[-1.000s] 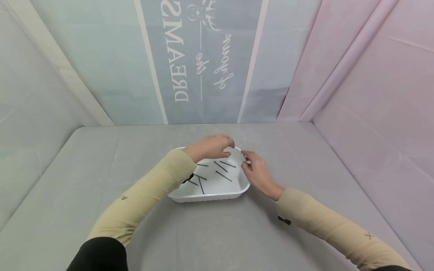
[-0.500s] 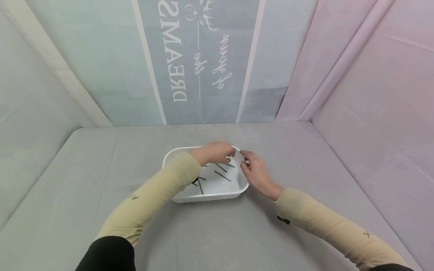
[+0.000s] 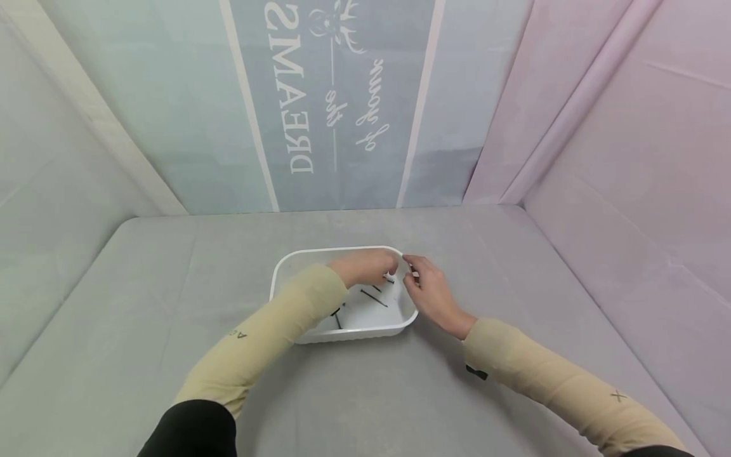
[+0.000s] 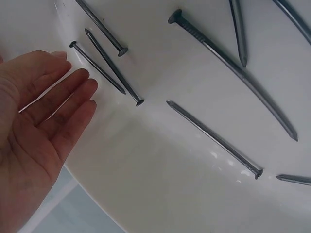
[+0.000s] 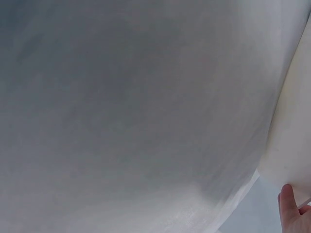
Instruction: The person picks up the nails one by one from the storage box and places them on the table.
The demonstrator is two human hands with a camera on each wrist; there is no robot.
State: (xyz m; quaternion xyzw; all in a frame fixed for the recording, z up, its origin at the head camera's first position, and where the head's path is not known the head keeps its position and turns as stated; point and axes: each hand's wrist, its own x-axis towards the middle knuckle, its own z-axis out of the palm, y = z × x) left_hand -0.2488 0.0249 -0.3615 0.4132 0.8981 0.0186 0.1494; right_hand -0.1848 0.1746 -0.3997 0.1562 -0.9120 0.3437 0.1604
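A white tray (image 3: 320,334) with rounded corners holds several dark metal nails (image 3: 374,298). My left hand (image 3: 368,266) reaches into the tray near its far right corner. In the left wrist view the left hand (image 4: 43,107) has its fingers loosely extended and nothing between them. Its fingertips are right beside the head of a thin nail (image 4: 97,67), which lies close to another nail (image 4: 114,68). My right hand (image 3: 434,292) grips the tray's right rim. At the lower right of the right wrist view, a finger (image 5: 287,198) touches the tray's outer wall.
The tray stands on a grey covered table (image 3: 354,393). A printed fabric backdrop (image 3: 354,127) rises behind it, with pale fabric walls on the left (image 3: 57,158) and right (image 3: 645,178). My left forearm (image 3: 285,317) covers the tray's left part.
My left hand has come down and slightly nearer and to the right, into the tray over the far right nails. The right hand stays at the rim.
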